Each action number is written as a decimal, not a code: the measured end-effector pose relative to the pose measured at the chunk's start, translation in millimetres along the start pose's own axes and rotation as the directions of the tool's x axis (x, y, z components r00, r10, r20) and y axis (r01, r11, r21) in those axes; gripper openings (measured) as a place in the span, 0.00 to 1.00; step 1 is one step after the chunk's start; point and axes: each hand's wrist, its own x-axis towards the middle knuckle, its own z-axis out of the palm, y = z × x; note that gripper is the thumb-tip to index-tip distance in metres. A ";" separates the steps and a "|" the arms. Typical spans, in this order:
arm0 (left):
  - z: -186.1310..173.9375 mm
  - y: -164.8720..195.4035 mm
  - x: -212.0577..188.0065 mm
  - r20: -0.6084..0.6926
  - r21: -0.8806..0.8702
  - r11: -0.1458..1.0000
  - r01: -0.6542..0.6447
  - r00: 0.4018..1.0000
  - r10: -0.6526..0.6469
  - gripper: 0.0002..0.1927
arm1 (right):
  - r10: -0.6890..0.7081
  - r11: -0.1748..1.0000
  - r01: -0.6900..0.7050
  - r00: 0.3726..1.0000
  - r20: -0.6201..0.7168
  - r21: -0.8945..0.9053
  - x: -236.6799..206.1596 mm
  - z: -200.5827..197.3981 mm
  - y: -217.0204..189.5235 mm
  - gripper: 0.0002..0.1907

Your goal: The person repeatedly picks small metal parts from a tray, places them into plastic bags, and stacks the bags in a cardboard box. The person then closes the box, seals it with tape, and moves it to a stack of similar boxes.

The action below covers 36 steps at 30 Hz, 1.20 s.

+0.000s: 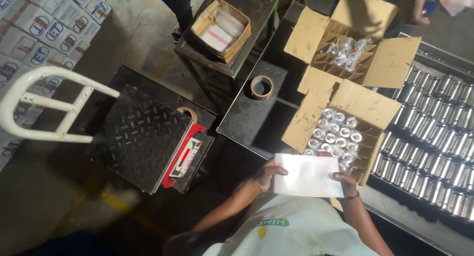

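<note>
My left hand (266, 175) and my right hand (346, 182) hold a white rectangular sheet (308, 175) by its two short edges, close to my chest. The sheet hangs just in front of an open cardboard carton (366, 107) whose divider cells hold several silver cans (335, 133). The sheet's far edge covers the carton's near rim. A dark band sits on my right wrist.
A second open carton (390, 63) with wrapped cans stands behind the first. A dark tray of silver cans (437, 137) lies at the right. Two tape rolls (261, 86) (188, 113), a black platform scale (138, 137), a white trolley handle (39, 103), a small box of papers (220, 24) and stacked white cartons (39, 24) lie left. Another person's legs (174, 4) stand at the top.
</note>
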 end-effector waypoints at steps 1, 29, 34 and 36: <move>-6.4 1.4 1.9 -0.023 -0.003 1.000 -0.018 1.000 0.018 0.35 | -0.016 1.000 0.016 0.999 -0.030 0.001 1.5 3.5 4.5 0.50; 35.9 -79.4 44.4 0.041 0.571 0.796 -0.202 0.975 0.219 0.31 | -0.228 0.777 0.198 0.973 0.026 -0.598 -85.1 -4.3 -55.3 0.31; 26.8 -111.0 49.5 0.115 0.775 0.555 -0.301 0.932 0.345 0.36 | -0.122 0.734 -0.046 0.973 -0.198 -0.678 -100.5 -31.3 -57.9 0.20; 6.9 -124.3 63.7 0.030 0.745 0.648 -0.160 0.978 0.208 0.30 | -0.094 0.807 -0.026 0.981 -0.172 -0.590 -106.3 -59.4 -52.4 0.16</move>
